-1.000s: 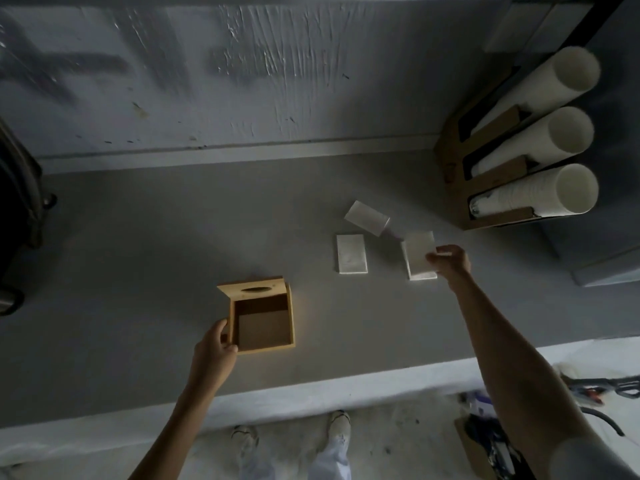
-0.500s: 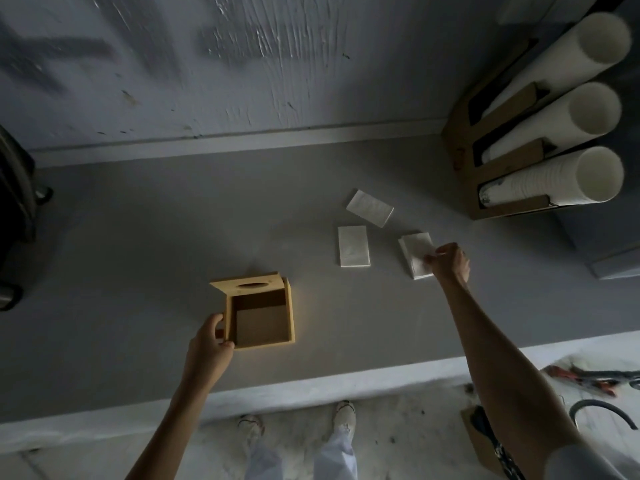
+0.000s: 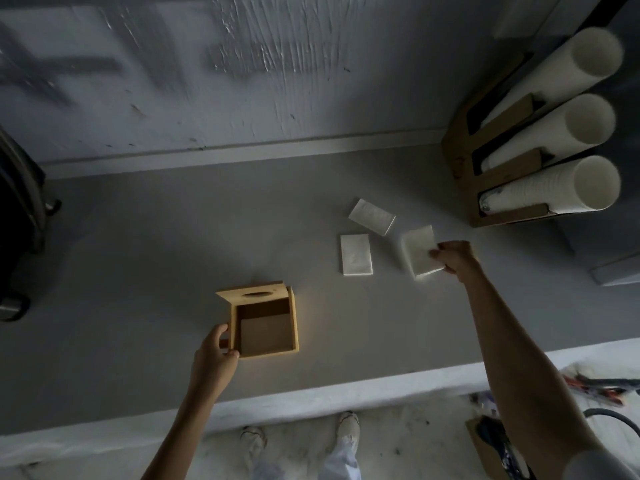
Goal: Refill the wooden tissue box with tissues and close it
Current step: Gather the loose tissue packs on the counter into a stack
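Note:
The wooden tissue box (image 3: 265,327) sits open on the grey counter (image 3: 138,258), its inside bare. Its slotted lid (image 3: 254,295) stands tilted up at the far side. My left hand (image 3: 213,355) grips the box's near-left corner. Three white tissue packs lie to the right: one angled at the back (image 3: 371,216), one flat in the middle (image 3: 356,254), and one on the right (image 3: 419,251). My right hand (image 3: 453,256) pinches the right pack's edge, lifting it slightly off the counter.
A cardboard holder (image 3: 464,161) with three stacks of white paper cups (image 3: 554,188) stands at the back right. A dark appliance (image 3: 17,220) is at the left edge. The wall runs behind the counter. My feet and tools show on the floor below.
My right hand has closed on the right tissue pack and tipped it up off the counter. My left hand stays on the box corner. The view shifted a little.

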